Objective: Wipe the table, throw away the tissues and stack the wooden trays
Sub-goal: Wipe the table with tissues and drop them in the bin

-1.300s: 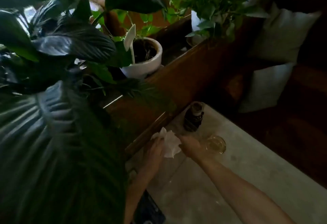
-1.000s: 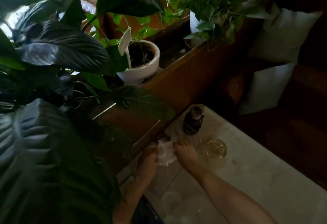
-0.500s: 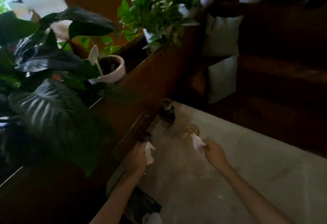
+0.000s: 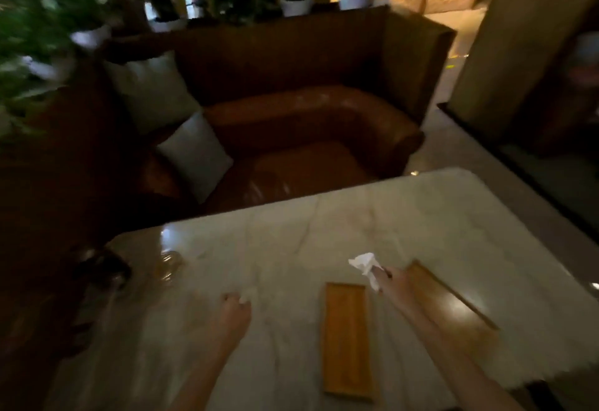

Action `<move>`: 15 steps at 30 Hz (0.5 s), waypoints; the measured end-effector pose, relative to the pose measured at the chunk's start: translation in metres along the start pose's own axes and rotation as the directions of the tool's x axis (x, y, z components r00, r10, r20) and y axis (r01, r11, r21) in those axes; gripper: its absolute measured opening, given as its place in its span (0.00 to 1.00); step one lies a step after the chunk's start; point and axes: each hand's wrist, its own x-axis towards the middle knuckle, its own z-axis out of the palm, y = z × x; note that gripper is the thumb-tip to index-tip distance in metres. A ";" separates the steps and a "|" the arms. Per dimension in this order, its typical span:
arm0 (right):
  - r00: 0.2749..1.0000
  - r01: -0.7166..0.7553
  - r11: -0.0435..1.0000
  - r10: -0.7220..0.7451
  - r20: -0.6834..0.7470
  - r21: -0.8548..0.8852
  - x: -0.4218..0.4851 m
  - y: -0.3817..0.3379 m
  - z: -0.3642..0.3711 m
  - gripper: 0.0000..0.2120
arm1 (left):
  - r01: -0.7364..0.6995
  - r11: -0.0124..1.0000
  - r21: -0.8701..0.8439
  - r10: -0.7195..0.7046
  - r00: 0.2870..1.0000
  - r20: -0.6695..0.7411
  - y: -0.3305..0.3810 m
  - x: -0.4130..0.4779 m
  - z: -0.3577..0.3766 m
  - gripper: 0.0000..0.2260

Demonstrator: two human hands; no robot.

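Gripping separate tissue wads, hands now apart, right hand (image 4: 387,277) over newly visible wooden trays (image 4: 347,341), left hand (image 4: 234,308) fisted

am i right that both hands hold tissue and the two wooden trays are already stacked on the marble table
Not quite. In the head view the two wooden trays lie apart: the small tray and the larger tray, flat on the marble table. The left hand and right hand do hold tissue.

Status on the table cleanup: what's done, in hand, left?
Done: nothing visibly finished. In hand: right hand holds a crumpled tissue; left hand clutches another tissue scrap. Left: bin both, stack the two wooden trays, lying apart on the table.
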 end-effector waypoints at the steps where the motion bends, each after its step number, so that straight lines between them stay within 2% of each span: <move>1: 0.998 -0.019 1.000 0.020 -0.064 0.017 -0.003 0.015 -0.022 0.17 | -0.070 0.996 0.048 0.065 0.994 0.092 0.024 0.004 0.014 0.08; 2: 0.991 -0.048 0.999 0.050 -0.121 0.020 -0.007 0.029 -0.044 0.16 | -0.095 0.988 0.117 0.069 0.975 0.212 0.047 0.003 0.027 0.05; 3: 0.981 -0.082 0.996 0.085 -0.172 0.020 -0.011 0.043 -0.063 0.16 | -0.151 0.974 0.172 0.104 0.962 0.254 0.072 0.002 0.039 0.04; 4: 0.969 -0.111 0.994 0.113 -0.220 0.022 -0.017 0.056 -0.081 0.16 | -0.167 0.973 0.158 0.115 0.949 0.294 0.096 -0.001 0.050 0.07; 5: 0.953 -0.139 0.990 0.142 -0.267 0.031 -0.024 0.069 -0.097 0.16 | -0.216 0.968 0.129 0.171 0.940 0.296 0.120 -0.004 0.061 0.10; 7: 0.911 -0.178 0.982 0.189 -0.367 0.063 -0.041 0.091 -0.123 0.15 | -0.241 0.970 -0.040 0.243 0.937 0.252 0.163 -0.008 0.085 0.11; 10: 0.819 -0.216 0.960 0.278 -0.501 0.179 -0.072 0.120 -0.149 0.05 | -0.337 0.923 -0.186 0.377 0.887 0.267 0.209 -0.019 0.117 0.03; 13: 0.739 -0.257 0.918 0.389 -0.550 0.304 -0.101 0.156 -0.165 0.10 | -0.412 0.881 -0.230 0.470 0.810 0.351 0.233 -0.032 0.152 0.06; 15: 0.728 -0.257 0.910 0.404 -0.554 0.326 -0.118 0.177 -0.180 0.11 | -0.442 0.867 -0.231 0.498 0.769 0.400 0.251 -0.042 0.173 0.06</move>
